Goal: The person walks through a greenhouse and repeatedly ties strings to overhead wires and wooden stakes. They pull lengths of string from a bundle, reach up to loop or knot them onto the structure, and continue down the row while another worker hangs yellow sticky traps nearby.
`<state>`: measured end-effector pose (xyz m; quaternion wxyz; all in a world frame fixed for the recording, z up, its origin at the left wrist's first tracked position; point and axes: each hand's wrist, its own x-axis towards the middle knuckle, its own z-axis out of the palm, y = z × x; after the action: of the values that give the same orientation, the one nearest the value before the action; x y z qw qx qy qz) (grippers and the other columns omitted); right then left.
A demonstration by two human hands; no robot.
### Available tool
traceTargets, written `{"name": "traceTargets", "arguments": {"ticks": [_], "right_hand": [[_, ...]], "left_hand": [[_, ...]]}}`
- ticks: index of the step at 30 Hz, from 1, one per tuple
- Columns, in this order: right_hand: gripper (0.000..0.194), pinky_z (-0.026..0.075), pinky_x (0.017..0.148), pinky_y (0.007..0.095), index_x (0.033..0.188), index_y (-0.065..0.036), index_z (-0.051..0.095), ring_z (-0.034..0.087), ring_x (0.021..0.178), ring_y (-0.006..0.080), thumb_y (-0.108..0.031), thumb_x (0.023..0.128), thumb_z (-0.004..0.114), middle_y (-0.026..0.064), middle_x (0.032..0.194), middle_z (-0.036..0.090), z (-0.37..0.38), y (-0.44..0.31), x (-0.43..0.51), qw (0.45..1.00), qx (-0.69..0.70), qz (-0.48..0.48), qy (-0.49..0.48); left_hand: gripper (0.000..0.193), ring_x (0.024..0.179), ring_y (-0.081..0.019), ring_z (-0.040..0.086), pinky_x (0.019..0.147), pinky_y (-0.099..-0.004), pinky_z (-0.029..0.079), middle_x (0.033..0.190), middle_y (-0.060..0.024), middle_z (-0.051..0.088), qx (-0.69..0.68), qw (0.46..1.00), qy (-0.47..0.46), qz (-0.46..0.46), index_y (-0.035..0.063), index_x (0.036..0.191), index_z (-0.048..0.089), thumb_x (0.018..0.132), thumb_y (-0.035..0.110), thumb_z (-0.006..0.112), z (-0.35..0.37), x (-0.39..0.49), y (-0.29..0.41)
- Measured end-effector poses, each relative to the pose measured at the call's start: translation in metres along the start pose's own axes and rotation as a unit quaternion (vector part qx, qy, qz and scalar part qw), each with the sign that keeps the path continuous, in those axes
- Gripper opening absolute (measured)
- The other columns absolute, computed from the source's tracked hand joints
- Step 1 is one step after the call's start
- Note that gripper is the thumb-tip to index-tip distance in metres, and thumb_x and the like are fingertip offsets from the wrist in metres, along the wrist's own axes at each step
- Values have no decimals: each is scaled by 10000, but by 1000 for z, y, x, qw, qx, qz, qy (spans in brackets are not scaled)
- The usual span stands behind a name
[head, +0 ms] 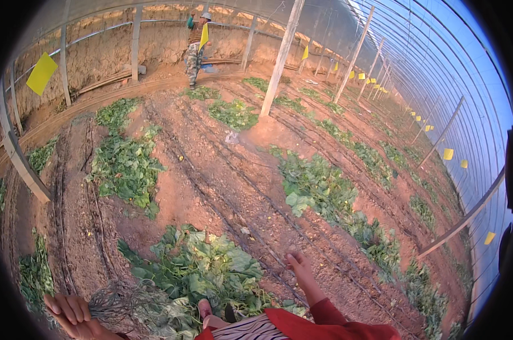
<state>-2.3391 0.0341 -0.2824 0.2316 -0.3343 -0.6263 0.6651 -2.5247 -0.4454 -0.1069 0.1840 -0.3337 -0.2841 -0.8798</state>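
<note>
At the lower left, my left hand (73, 316) is closed around a bundle of thin grey-green strings (112, 299), whose loose ends spread to the right over wilted leaves. My right hand (300, 267) hangs over the bare soil near a dark drip line, its fingers loosely curled, with nothing visible in it. Between the hands, a heap of cut leafy vines (201, 263) lies on the ground, and a pink shoe (204, 308) shows at its lower edge. Both sleeves that show are dark or red.
Further vine heaps (127, 165) lie along the rows, with drip lines (235, 208) between them. A wooden post (282, 59) and a concrete post (20, 161) stand ahead. Yellow sticky cards (42, 74) hang about the greenhouse. Another person (195, 46) stands by the earthen back wall.
</note>
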Motion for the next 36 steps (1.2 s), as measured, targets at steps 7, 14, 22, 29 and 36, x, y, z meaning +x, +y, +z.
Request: {"name": "traceTargets", "arguments": {"ticks": [7,14,22,29,36], "right_hand": [[393,423,685,239,1176,-60,540,526,887,85,-274,854,614,-18,1020,565,-26,-95,32,949,-35,-151,275],[479,349,965,315,1258,-9,466,438,1178,199,-255,871,604,105,1268,477,-63,-188,45,859,-12,-323,397],[758,264,1046,405,1418,-66,215,287,1310,310,-422,853,574,182,1430,258,-93,-293,104,771,-74,-437,458],[931,229,1052,438,1438,-74,124,268,1318,323,-555,786,584,219,1426,246,-75,-343,225,865,3,-383,324],[789,292,999,400,1425,-55,178,326,1260,276,-448,855,556,197,1374,318,7,-365,326,883,-12,-423,203]], "left_hand": [[274,434,-55,301,381,-203,236,565,51,381,45,965,251,-60,110,878,538,935,366,458,-33,65,-40],[163,403,-61,253,337,-188,214,610,15,411,18,975,177,-134,194,968,617,917,303,506,-61,114,-103],[290,450,-23,243,314,-164,275,1004,-27,476,37,977,-76,-198,65,1187,478,923,184,507,13,165,-231],[349,509,-33,288,422,-187,291,618,47,340,23,914,-219,-342,79,1234,498,951,278,455,138,222,-364],[391,583,-46,324,475,-197,312,1227,47,463,71,867,-318,-378,178,1325,420,961,322,407,282,294,-540]]}}
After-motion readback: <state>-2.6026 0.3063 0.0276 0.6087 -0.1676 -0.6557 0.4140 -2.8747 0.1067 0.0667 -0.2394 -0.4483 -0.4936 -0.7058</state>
